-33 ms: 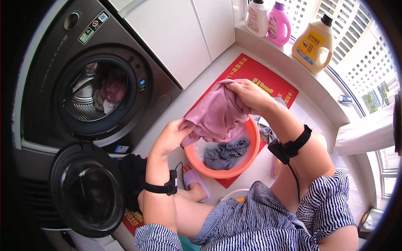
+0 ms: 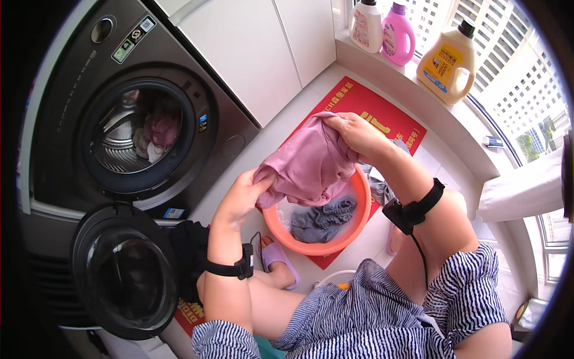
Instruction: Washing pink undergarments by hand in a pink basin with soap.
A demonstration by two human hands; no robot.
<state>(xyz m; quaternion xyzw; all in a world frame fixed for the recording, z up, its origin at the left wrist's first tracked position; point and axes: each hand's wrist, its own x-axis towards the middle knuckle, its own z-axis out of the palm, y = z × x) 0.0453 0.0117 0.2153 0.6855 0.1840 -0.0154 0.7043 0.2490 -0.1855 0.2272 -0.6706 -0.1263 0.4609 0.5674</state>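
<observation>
A pink garment (image 2: 308, 158) is stretched between my two hands above an orange basin (image 2: 281, 230). My left hand (image 2: 242, 191) pinches its lower left edge, thumb on top. At the upper right corner, my right hand (image 2: 359, 134) grips the fabric between thumb and fingers. The cloth hangs in folds and hides the far part of the basin. Below it, a blue-grey garment (image 2: 326, 218) lies in cloudy, sudsy water.
On the left a dark washing machine (image 2: 227, 107) has its round door (image 2: 125, 269) swung out, with pink and white clothes (image 2: 158, 134) in the drum. A red mat (image 2: 347, 99) lies under the basin. Grey cloth (image 2: 378, 185) lies beside it. Detergent bottles (image 2: 445, 66) line the windowsill.
The garment's left edge has shifted slightly up and outward by my left hand, and its folds look smoother. My right hand has hardly moved.
</observation>
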